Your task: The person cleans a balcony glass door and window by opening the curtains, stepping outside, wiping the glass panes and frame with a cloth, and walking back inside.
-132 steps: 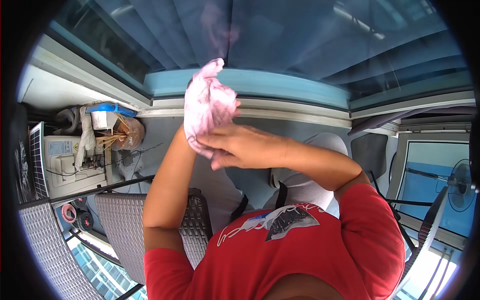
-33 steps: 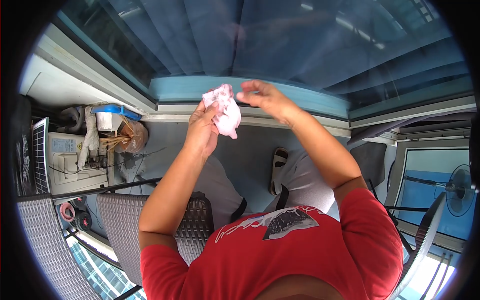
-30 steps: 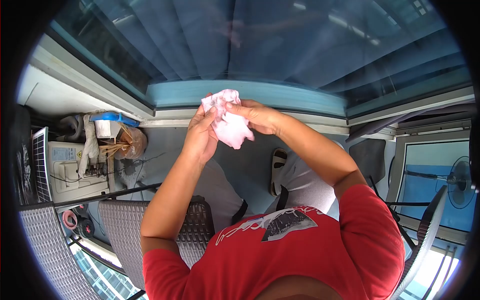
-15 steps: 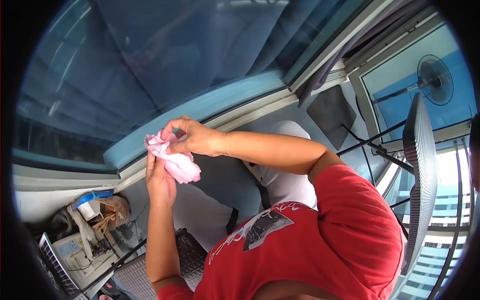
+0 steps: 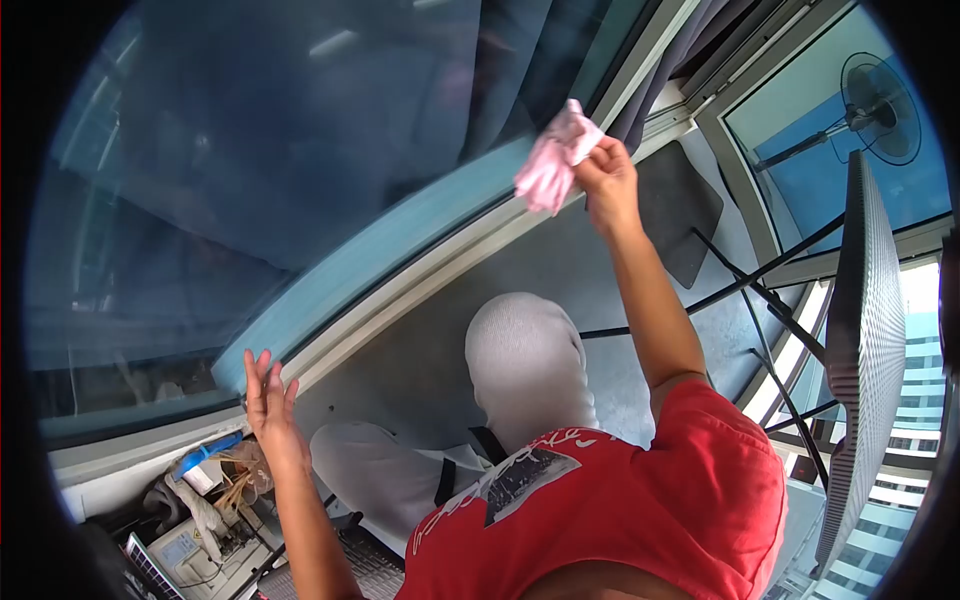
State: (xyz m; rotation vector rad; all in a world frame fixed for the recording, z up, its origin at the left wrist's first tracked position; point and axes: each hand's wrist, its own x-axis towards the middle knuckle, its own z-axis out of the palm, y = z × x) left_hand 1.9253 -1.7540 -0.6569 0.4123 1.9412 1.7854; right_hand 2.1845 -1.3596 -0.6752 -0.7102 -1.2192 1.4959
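A crumpled pink cloth (image 5: 560,160) hangs from my right hand (image 5: 608,185), its fingers pinched on one edge. Cloth and hand are raised at the far right end of the large glass pane (image 5: 330,150), near its frame; whether the cloth touches the glass I cannot tell. My left hand (image 5: 272,410) holds nothing, with its fingers spread, close to the lower left corner of the same pane.
A white sill (image 5: 400,265) runs below the glass. On the right stand a folding table with a ribbed top (image 5: 860,350) and thin black legs, and a fan (image 5: 880,108) behind glass. Odds and ends surround a pale box (image 5: 190,550) at lower left.
Both hands were together on the bunched cloth. They have parted: my right hand carried the cloth up and to the right, while my left let go and moved down and left, fingers spread.
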